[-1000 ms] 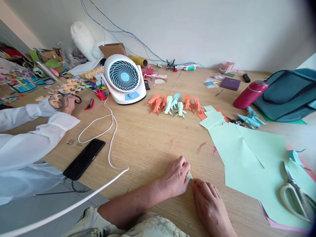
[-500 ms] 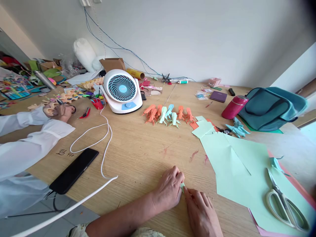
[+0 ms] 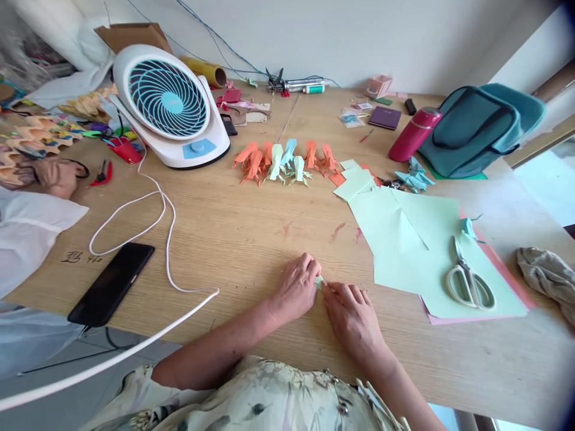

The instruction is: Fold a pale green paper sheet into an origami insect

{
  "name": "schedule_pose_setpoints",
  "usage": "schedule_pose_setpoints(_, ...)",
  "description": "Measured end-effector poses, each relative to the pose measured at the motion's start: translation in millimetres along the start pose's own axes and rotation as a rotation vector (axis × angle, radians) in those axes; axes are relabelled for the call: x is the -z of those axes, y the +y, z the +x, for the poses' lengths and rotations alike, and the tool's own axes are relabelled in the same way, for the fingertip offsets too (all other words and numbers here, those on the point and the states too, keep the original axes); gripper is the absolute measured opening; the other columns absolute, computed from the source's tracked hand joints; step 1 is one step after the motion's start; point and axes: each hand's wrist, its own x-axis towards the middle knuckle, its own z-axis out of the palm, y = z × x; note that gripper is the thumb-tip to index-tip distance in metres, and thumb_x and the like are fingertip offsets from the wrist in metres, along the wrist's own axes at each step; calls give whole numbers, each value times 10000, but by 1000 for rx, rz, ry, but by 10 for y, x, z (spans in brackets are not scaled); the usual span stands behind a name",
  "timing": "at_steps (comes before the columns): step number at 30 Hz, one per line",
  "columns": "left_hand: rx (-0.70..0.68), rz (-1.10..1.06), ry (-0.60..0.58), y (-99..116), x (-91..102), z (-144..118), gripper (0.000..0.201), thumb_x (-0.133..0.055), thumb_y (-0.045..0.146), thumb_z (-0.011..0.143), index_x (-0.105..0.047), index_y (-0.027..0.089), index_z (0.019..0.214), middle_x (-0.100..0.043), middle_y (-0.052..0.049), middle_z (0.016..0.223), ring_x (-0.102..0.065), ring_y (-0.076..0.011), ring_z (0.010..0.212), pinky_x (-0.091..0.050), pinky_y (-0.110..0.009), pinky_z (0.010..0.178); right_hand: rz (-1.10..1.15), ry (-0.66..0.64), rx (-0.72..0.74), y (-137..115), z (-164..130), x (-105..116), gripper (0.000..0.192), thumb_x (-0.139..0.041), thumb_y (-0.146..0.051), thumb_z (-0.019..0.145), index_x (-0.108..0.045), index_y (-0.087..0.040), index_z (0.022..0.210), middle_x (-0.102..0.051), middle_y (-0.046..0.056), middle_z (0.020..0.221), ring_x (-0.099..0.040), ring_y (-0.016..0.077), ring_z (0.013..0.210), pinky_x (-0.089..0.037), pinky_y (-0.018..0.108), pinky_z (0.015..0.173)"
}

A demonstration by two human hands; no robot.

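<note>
Near the table's front edge, my left hand (image 3: 297, 284) is closed on a small piece of pale green paper (image 3: 318, 281). My right hand (image 3: 350, 311) pinches the same piece from the other side, fingers bent. Only a sliver of the paper shows between the fingertips; its folded shape is hidden. Beyond my hands stands a row of folded paper figures (image 3: 277, 163) in orange, pale green and light blue. Large pale green sheets (image 3: 395, 251) lie to the right, with scissors (image 3: 469, 281) resting on them. Small cut paper squares (image 3: 354, 183) lie at the sheets' far corner.
A white fan (image 3: 171, 108) stands at the back left. A white cable (image 3: 171, 239) and a black phone (image 3: 112, 284) lie at left, near another person's hand (image 3: 56, 175). A red bottle (image 3: 414, 134) and a teal bag (image 3: 471, 131) stand back right; a grey cloth (image 3: 548, 278) lies at right.
My view has tilted down and shifted, so the table's things appear higher and more of my shirt shows. Both hands keep their pinch on the green paper.
</note>
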Motion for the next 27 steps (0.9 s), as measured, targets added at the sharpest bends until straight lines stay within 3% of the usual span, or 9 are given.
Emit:
schedule_pose_setpoints(7,-20,-56,-5,-28,59,-27,211,-439,39,852,-508,196,976,-518,-52,1024,-551,-195,920,-479,-338,851,35,18,13,15,-29,-5,396,-457,-135,982,-509,-199,1370,-629,107,1133,-535,249,914,-436,411,786)
schedule_pose_setpoints(12,-268,24,-45,-210,173,-146,349,-420,25,903,-590,203,1150,-555,-82,1150,-554,-199,1025,-477,-337,932,21,41,-3,10,-35,-8,368,-475,-149,981,-535,-177,1343,-636,108,1122,-533,251,900,-451,418,789)
schedule_pose_setpoints(17,-429,207,-112,-305,258,-218,420,-458,70,938,-544,196,1329,-563,-110,1295,-546,-230,1112,-453,-366,1006,87,48,-3,20,-54,50,384,-454,-120,975,-543,-170,1345,-622,122,1141,-552,252,939,-479,426,827)
schedule_pose_setpoints(23,-477,222,-180,-288,287,-223,445,-432,107,965,-491,179,1400,-587,-125,1314,-539,-247,1160,-447,-393,1032,149,62,-16,55,-77,97,428,-435,-105,972,-512,-173,1388,-612,126,1149,-564,242,962,-500,411,818)
schedule_pose_setpoints(27,-484,209,-187,-307,275,-250,502,-439,102,955,-435,177,1451,-576,-131,1332,-536,-258,1182,-448,-411,1041,82,40,-14,37,-41,64,363,-487,-115,955,-588,-190,1295,-623,117,1123,-547,245,920,-477,420,802)
